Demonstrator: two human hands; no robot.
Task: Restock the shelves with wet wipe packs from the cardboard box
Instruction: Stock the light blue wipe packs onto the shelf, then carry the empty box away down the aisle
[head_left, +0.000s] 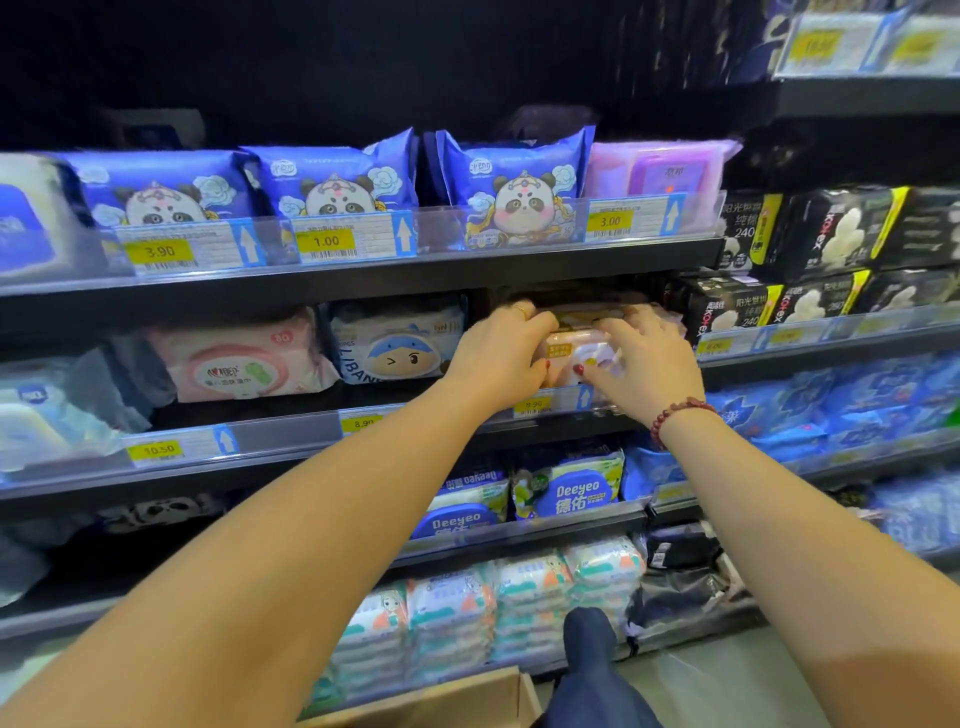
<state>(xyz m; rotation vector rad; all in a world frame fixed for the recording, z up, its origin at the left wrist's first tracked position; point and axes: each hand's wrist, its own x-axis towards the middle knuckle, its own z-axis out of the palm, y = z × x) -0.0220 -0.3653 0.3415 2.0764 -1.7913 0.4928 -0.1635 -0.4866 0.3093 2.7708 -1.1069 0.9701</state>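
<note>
A pink and cream wet wipe pack (574, 353) sits in a slot on the second shelf (311, 441) from the top, under a darker pack. My left hand (498, 358) grips its left end, thumb in front. My right hand (641, 361), with a red bead bracelet on the wrist, holds its right end with fingers over the top. Both arms reach forward from the bottom of the view. A corner of the cardboard box (457, 701) shows at the bottom edge; its inside is out of sight.
Blue panda packs (332, 182) fill the top shelf behind price tags. A pink pack (244, 358) and a cartoon-face pack (400, 343) lie left of my hands. Black pad packs (810, 234) stand to the right. Deeyeo packs (566, 488) and stacked wipes fill lower shelves. My knee (592, 654) is below.
</note>
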